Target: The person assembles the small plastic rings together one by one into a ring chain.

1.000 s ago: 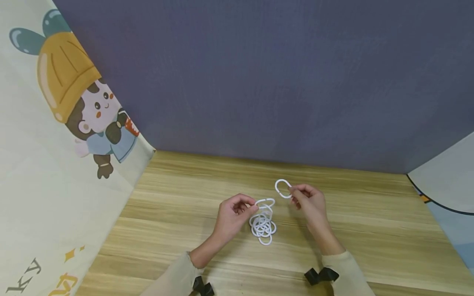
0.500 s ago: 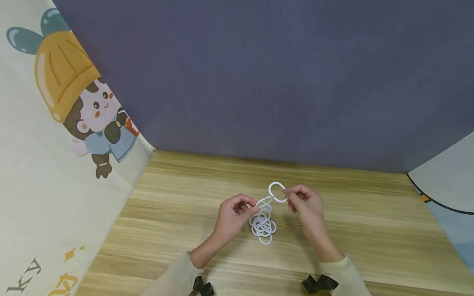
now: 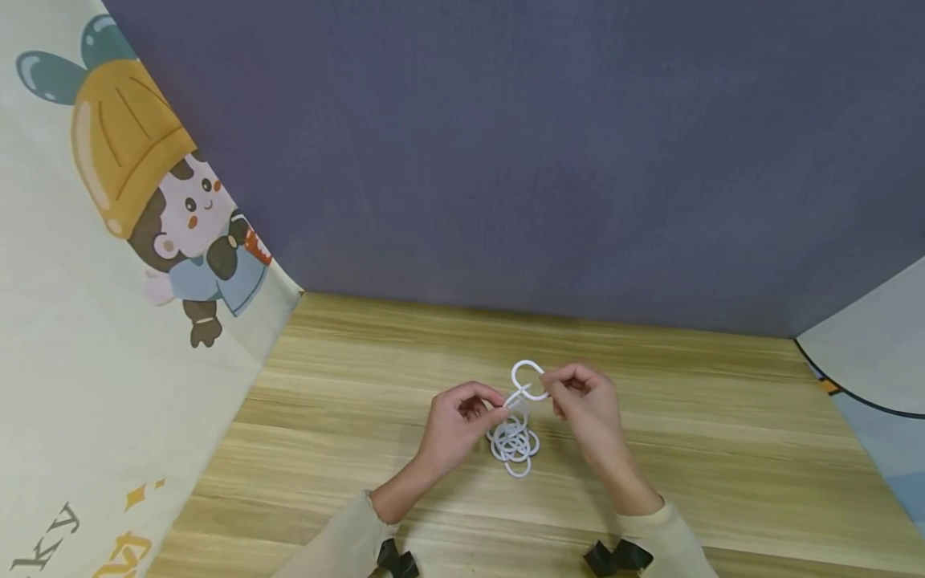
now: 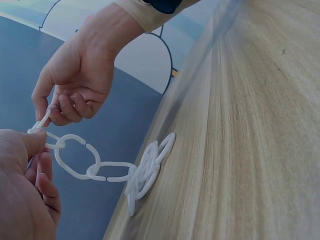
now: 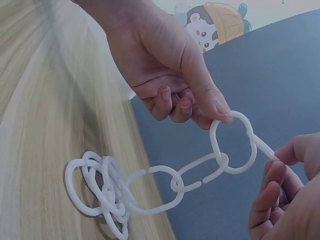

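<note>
White plastic C-links, each an oval with a small gap, make up a chain (image 5: 180,181). Its lower part lies heaped in a pile (image 3: 511,441) on the wooden table. Between thumb and index finger, my left hand (image 3: 457,421) pinches the chain's top link (image 5: 213,142), so several links hang between it and the pile. My right hand (image 3: 591,405) pinches a separate-looking link (image 3: 515,374) by its right side. In the right wrist view this link (image 5: 262,146) meets the top link's edge; whether it is hooked through cannot be told.
The light wooden table (image 3: 347,369) ends at a dark blue-grey panel (image 3: 506,160) behind. At the left stands a pale wall cloth (image 3: 72,385) with a printed cartoon figure. Another pale printed cloth (image 3: 867,345) borders the right side.
My right hand has moved left with its link, from apart until it meets the link in my left hand. That top link has tilted; my left hand has barely shifted.
</note>
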Action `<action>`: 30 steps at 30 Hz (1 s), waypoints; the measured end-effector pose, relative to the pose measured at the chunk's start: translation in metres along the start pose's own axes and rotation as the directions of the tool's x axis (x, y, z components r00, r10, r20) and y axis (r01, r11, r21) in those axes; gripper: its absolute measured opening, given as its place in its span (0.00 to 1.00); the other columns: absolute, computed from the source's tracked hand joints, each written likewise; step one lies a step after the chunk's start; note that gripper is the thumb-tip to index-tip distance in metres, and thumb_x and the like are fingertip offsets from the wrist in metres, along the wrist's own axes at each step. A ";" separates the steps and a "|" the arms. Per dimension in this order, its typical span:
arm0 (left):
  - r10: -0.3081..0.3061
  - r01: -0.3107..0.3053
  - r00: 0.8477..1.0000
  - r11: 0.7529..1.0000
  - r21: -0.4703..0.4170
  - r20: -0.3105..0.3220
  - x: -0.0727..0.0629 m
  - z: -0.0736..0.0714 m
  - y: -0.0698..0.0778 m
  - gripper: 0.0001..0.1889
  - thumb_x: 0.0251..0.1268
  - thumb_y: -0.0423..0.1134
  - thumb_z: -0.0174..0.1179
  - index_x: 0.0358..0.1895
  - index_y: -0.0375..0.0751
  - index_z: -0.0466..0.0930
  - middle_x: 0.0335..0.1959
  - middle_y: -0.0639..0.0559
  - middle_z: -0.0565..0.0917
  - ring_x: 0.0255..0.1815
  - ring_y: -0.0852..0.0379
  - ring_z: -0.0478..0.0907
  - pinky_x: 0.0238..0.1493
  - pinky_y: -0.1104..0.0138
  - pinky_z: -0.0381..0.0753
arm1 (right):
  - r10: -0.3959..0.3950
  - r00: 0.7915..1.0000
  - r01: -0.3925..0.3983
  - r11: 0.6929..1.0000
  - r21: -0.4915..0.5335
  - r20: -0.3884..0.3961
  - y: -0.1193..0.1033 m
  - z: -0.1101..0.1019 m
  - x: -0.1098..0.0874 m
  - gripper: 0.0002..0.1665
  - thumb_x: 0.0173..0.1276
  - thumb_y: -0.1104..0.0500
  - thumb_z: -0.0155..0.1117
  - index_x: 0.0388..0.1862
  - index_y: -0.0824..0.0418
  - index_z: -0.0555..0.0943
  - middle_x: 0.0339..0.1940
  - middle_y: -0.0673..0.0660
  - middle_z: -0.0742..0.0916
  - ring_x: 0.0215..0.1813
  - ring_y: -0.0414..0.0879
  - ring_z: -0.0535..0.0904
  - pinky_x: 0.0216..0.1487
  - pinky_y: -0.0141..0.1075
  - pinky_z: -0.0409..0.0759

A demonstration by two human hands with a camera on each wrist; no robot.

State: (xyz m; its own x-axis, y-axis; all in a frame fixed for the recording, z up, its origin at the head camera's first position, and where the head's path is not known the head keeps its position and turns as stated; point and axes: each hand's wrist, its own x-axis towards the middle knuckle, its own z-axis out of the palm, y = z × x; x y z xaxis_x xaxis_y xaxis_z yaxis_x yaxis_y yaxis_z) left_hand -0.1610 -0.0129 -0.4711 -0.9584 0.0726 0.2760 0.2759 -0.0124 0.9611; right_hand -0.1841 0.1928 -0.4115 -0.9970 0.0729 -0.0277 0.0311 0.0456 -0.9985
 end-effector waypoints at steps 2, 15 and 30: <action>-0.003 0.003 1.000 1.000 0.001 -0.001 0.000 0.000 0.000 0.06 0.65 0.27 0.79 0.41 0.32 0.91 0.31 0.40 0.87 0.27 0.66 0.74 0.30 0.76 0.73 | -0.003 1.000 0.003 1.000 -0.012 0.005 0.000 0.000 -0.001 0.09 0.73 0.75 0.69 0.32 0.65 0.85 0.29 0.47 0.89 0.23 0.37 0.73 0.24 0.27 0.70; -0.052 0.053 0.999 0.998 0.021 -0.005 0.001 0.000 0.001 0.06 0.67 0.28 0.77 0.43 0.31 0.90 0.34 0.43 0.88 0.28 0.65 0.76 0.31 0.75 0.76 | -0.012 1.000 0.013 0.996 -0.092 0.012 0.002 -0.005 0.000 0.02 0.76 0.71 0.67 0.40 0.71 0.84 0.27 0.52 0.87 0.24 0.41 0.81 0.24 0.30 0.75; -0.069 0.069 0.998 0.997 0.035 -0.008 0.001 0.000 -0.001 0.06 0.69 0.29 0.76 0.44 0.31 0.90 0.39 0.41 0.89 0.29 0.66 0.77 0.33 0.75 0.78 | -0.027 1.000 0.027 0.993 -0.113 0.007 0.001 -0.016 0.001 0.05 0.77 0.70 0.68 0.42 0.74 0.85 0.23 0.50 0.82 0.21 0.39 0.73 0.22 0.28 0.72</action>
State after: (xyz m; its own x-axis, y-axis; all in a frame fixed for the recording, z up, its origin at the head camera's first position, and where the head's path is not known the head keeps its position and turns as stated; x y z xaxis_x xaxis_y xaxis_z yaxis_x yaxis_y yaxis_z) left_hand -0.1628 -0.0128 -0.4721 -0.9756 0.0656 0.2096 0.2117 0.0276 0.9769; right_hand -0.1836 0.2085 -0.4119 -0.9979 0.0649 -0.0012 0.0116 0.1601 -0.9870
